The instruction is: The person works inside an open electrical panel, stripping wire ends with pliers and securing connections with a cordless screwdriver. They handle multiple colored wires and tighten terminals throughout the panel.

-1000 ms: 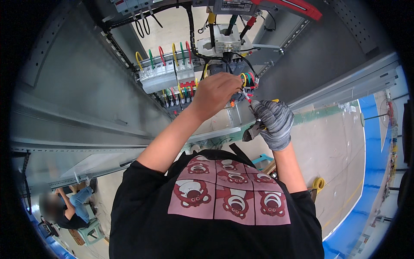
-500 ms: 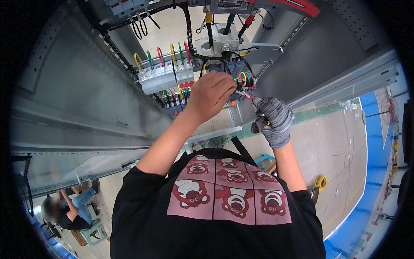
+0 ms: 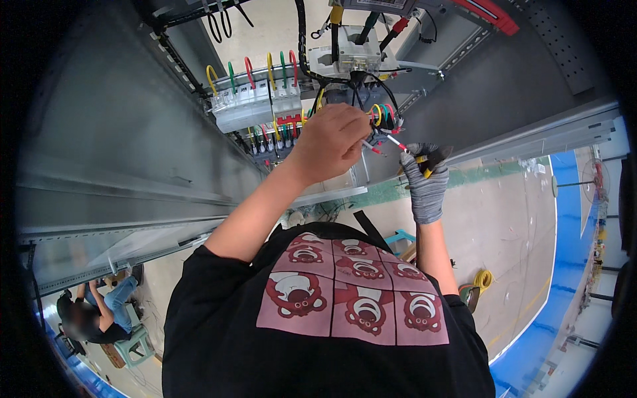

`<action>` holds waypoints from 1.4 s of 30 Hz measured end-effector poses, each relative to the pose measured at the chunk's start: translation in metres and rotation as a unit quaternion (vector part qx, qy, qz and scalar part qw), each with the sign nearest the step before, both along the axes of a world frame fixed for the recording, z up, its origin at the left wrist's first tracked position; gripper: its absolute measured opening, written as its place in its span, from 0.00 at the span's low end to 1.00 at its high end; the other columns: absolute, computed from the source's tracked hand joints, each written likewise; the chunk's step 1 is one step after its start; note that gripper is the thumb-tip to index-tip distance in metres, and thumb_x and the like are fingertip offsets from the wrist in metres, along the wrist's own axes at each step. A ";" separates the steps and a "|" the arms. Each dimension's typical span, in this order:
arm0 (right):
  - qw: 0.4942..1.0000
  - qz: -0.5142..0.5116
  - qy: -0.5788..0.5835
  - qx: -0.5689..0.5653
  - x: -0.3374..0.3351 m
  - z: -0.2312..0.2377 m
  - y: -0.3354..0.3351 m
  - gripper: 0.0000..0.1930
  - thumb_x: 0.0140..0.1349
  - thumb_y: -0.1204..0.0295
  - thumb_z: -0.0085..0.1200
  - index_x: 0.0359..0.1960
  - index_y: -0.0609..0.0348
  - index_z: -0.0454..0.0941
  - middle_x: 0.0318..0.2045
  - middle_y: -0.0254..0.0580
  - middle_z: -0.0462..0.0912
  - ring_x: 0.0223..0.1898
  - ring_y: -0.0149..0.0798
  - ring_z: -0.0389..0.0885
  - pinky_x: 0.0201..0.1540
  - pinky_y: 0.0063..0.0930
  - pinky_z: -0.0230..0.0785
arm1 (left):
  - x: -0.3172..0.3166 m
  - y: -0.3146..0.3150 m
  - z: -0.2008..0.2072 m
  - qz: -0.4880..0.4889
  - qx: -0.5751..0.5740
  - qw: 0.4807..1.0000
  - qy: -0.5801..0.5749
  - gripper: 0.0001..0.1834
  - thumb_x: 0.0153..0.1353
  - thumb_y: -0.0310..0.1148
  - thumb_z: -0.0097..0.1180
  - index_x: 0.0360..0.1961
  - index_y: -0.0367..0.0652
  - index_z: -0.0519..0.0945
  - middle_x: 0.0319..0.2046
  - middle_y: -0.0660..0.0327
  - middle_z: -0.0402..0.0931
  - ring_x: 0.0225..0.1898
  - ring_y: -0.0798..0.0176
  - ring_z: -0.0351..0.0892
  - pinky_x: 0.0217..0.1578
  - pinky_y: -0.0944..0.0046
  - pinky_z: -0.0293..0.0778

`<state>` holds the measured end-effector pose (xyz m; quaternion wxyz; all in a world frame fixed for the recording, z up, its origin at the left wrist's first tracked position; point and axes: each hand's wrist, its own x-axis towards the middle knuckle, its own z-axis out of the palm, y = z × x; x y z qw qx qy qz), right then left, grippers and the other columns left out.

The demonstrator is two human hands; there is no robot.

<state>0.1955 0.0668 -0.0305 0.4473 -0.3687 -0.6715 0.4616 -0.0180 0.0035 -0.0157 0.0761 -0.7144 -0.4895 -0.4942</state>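
Note:
My bare left hand (image 3: 332, 142) is closed, with its fingertips pinched on thin wires in front of the cabinet's components. A wire with a white sleeve and red tip (image 3: 396, 140) runs from there toward my right hand; a second red-tipped wire end (image 3: 373, 148) hangs just below. My right hand (image 3: 426, 189), in a grey striped glove, is closed around a hand tool with black and yellow handles (image 3: 430, 161). Its jaws are mostly hidden. The gloved thumb and fingertips are at the white wire's tip; whether they touch it I cannot tell.
Clear-covered breakers (image 3: 242, 106) with yellow, green and red wires line the rail on the left. A transparent block (image 3: 358, 63) with thick cables sits above my hands. Grey cabinet walls (image 3: 511, 93) stand on both sides. A yellow coil (image 3: 484, 280) lies on the floor. Another person (image 3: 106, 312) sits lower left.
My right hand has turned, and the tool now points up and right instead of down and left. Two red-tipped wire ends now show apart. My left hand has shifted slightly right.

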 end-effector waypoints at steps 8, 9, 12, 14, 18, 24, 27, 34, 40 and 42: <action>0.983 0.041 0.040 -0.175 -0.002 0.001 0.000 0.08 0.56 0.77 0.63 0.37 0.58 0.78 0.29 0.32 0.80 0.30 0.26 0.77 0.34 0.20 0.71 | 0.015 0.005 -0.001 0.045 -0.022 0.999 -0.001 0.13 0.47 0.23 0.61 0.36 0.47 0.78 0.33 0.63 0.72 0.35 0.55 0.74 0.38 0.58 0.65; 0.981 0.036 0.043 -0.188 -0.003 -0.001 -0.003 0.08 0.56 0.77 0.62 0.37 0.58 0.78 0.28 0.32 0.80 0.29 0.26 0.77 0.34 0.20 0.71 | 0.016 0.006 -0.004 0.041 -0.032 0.999 0.012 0.13 0.47 0.24 0.61 0.37 0.48 0.79 0.33 0.63 0.72 0.35 0.56 0.73 0.37 0.59 0.65; 0.973 0.021 0.046 -0.226 -0.004 -0.007 -0.006 0.07 0.56 0.78 0.62 0.35 0.60 0.78 0.26 0.33 0.80 0.27 0.26 0.77 0.32 0.20 0.71 | 0.017 0.008 -0.008 0.039 -0.051 0.997 0.040 0.10 0.49 0.25 0.61 0.34 0.48 0.82 0.34 0.65 0.71 0.34 0.60 0.73 0.37 0.62 0.62; 0.974 0.011 0.004 -0.225 -0.001 -0.019 -0.003 0.06 0.55 0.77 0.63 0.34 0.61 0.78 0.25 0.34 0.80 0.26 0.27 0.77 0.31 0.21 0.71 | 0.016 0.008 -0.003 0.013 -0.044 0.999 0.010 0.11 0.48 0.24 0.62 0.35 0.47 0.82 0.33 0.65 0.73 0.35 0.61 0.73 0.37 0.62 0.62; 0.970 0.001 0.070 -0.234 -0.017 -0.015 -0.011 0.07 0.55 0.76 0.64 0.33 0.63 0.80 0.23 0.36 0.81 0.25 0.29 0.78 0.30 0.22 0.71 | 0.010 0.008 0.002 -0.034 -0.043 0.996 -0.064 0.11 0.49 0.23 0.61 0.36 0.46 0.82 0.34 0.64 0.76 0.37 0.60 0.75 0.39 0.63 0.64; 0.972 -0.030 0.056 -0.227 -0.020 -0.029 0.016 0.09 0.54 0.73 0.66 0.31 0.59 0.77 0.22 0.33 0.79 0.19 0.25 0.71 0.22 0.19 0.62 | 0.006 -0.009 0.004 -0.052 -0.024 0.984 -0.168 0.06 0.57 0.22 0.59 0.36 0.41 0.81 0.36 0.60 0.79 0.38 0.58 0.77 0.41 0.64 0.71; 0.974 -0.012 0.077 -0.211 -0.021 -0.018 0.014 0.09 0.54 0.72 0.66 0.29 0.57 0.77 0.19 0.30 0.77 0.16 0.22 0.67 0.18 0.16 0.56 | 0.007 -0.011 0.003 -0.042 -0.043 0.982 -0.180 0.07 0.56 0.21 0.58 0.37 0.41 0.80 0.36 0.60 0.79 0.37 0.57 0.77 0.42 0.63 0.71; 0.989 0.058 0.005 -0.133 -0.014 -0.004 -0.036 0.07 0.56 0.77 0.62 0.37 0.62 0.80 0.27 0.34 0.82 0.29 0.26 0.78 0.34 0.23 0.72 | 0.018 0.002 -0.008 0.029 -0.014 0.999 0.005 0.16 0.44 0.17 0.58 0.36 0.44 0.80 0.36 0.60 0.79 0.34 0.58 0.76 0.36 0.59 0.69; 1.000 0.016 0.011 -0.013 -0.014 0.046 -0.039 0.07 0.57 0.77 0.62 0.36 0.61 0.79 0.26 0.34 0.81 0.27 0.24 0.75 0.32 0.20 0.70 | 0.014 -0.013 -0.008 0.077 0.015 0.995 -0.056 0.12 0.50 0.20 0.57 0.36 0.44 0.80 0.37 0.58 0.75 0.37 0.57 0.73 0.39 0.59 0.66; 1.000 -0.005 -0.008 0.030 -0.017 0.062 -0.032 0.06 0.57 0.76 0.62 0.35 0.62 0.79 0.26 0.35 0.81 0.27 0.24 0.75 0.32 0.20 0.70 | 0.013 -0.009 -0.009 0.083 0.034 0.996 -0.030 0.11 0.51 0.23 0.58 0.37 0.44 0.80 0.36 0.59 0.75 0.37 0.56 0.73 0.38 0.59 0.64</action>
